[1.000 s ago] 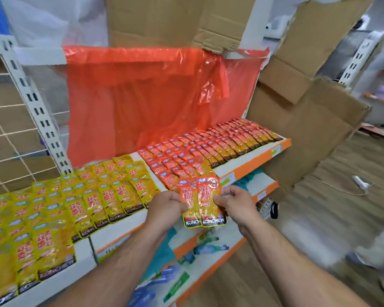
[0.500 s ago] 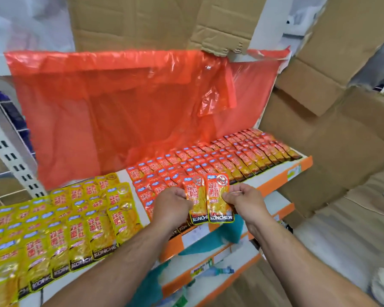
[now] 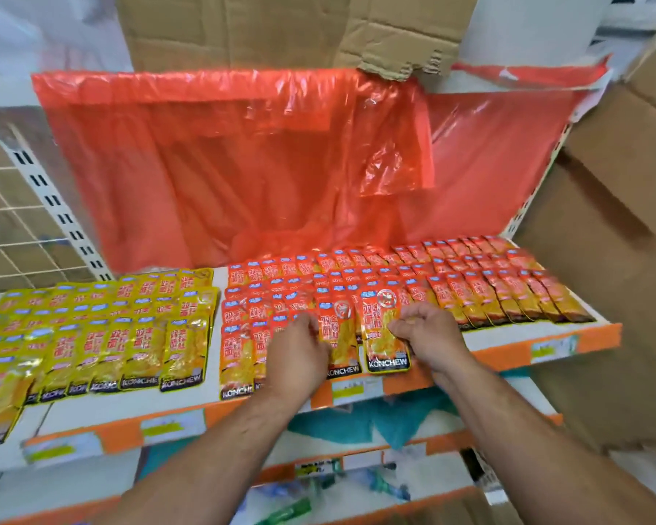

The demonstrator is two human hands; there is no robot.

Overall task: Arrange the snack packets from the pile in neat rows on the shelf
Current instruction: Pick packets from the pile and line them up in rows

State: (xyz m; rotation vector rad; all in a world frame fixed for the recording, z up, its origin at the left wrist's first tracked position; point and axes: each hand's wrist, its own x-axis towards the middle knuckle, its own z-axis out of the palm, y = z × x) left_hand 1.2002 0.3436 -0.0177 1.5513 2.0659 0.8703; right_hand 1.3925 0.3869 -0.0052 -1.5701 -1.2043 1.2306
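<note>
Now two orange packets [image 3: 385, 335] — left hand [image 3: 300, 354], right hand [image 3: 425, 335], each pinching one, on shelf [image 3: 508, 341].

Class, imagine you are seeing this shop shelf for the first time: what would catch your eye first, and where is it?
The big translucent red plastic sheet hanging across the back of the shelf dominates. Below it, glossy orange-red snack packets lie in overlapping rows on the right, and shiny yellow snack packets on the left. At the front edge, the left hand and right hand each hold an orange-red packet.
</note>
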